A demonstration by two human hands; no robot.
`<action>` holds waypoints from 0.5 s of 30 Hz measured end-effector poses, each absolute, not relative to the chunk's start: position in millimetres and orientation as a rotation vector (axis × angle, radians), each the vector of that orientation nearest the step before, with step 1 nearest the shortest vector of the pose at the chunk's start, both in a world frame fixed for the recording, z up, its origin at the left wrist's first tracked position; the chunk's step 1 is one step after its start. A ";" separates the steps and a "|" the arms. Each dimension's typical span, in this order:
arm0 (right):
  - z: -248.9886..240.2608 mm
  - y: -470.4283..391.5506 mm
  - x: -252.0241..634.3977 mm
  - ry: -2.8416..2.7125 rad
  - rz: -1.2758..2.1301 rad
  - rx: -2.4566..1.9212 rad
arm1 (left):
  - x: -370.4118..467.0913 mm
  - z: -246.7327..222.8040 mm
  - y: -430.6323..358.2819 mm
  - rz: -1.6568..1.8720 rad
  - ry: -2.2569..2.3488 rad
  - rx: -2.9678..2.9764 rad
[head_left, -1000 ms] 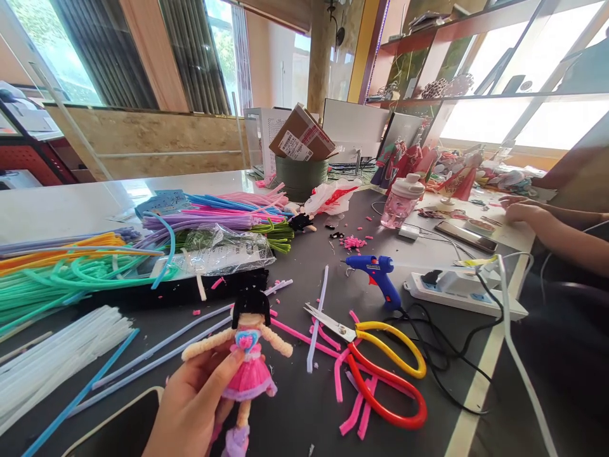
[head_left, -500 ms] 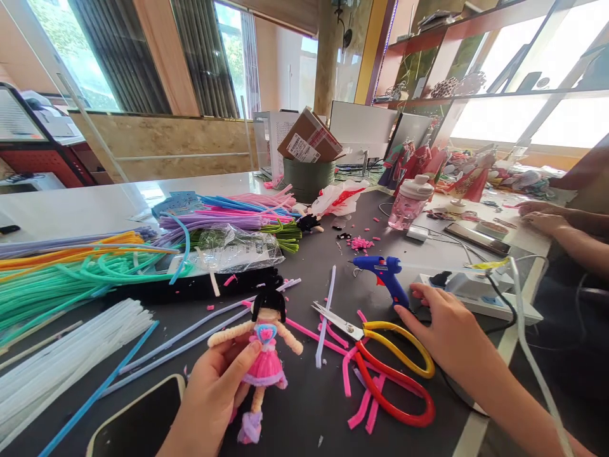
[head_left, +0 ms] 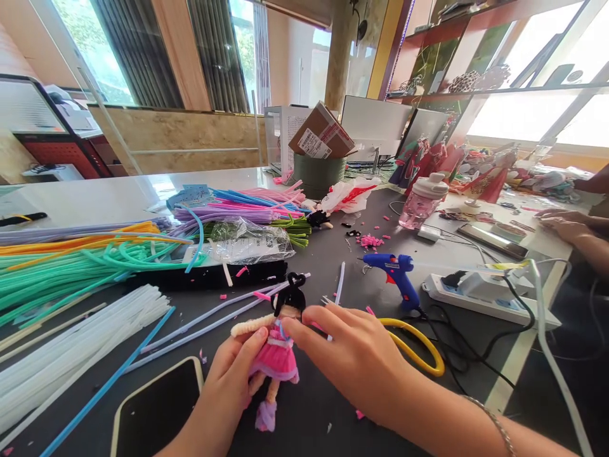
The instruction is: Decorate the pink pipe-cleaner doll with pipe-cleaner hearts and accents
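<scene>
L hand (head_left: 227, 379) grip: pinching doll (head_left: 278, 360) by waist. R hand (head_left: 364, 352) grip: at its shoulder, can't tell if closed. Risk: hard R tug prob bends doll.

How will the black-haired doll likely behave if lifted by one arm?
The doll is probably light: it looks thin-limbed and fuzzy. The outstretched arm sticks out fairly straight, so seems somewhat stiff. Stood up, it might tip, with thin legs under a flared skirt.
</scene>
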State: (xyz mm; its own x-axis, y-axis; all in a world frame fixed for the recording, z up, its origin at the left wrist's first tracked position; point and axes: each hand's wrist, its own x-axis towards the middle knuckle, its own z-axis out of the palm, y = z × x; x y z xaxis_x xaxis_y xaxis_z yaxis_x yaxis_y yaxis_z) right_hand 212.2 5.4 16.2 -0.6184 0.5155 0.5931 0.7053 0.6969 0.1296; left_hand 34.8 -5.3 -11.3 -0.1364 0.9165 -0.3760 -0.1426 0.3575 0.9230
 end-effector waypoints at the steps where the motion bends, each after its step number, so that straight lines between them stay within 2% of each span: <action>1: 18.2 9.0 210.2 -2.430 -0.454 -0.954 | 34.6 -12.0 -5.8 1.084 1.399 0.771; 11: 4.8 -0.8 220.3 -2.419 -0.237 -0.954 | 35.2 -12.4 -4.9 1.103 1.365 0.676; 15: -3.7 -13.9 234.0 -2.427 -0.028 -0.954 | 34.7 -11.6 -4.0 1.112 1.354 0.671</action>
State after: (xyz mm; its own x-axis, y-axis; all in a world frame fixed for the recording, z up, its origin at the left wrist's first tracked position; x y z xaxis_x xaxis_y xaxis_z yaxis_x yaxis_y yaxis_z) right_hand 234.0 -13.9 -3.7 -0.6118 0.6279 0.4810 0.6390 0.7508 -0.1674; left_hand 34.7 -4.0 -11.6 -0.1344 0.9010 -0.4125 -0.2299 0.3765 0.8974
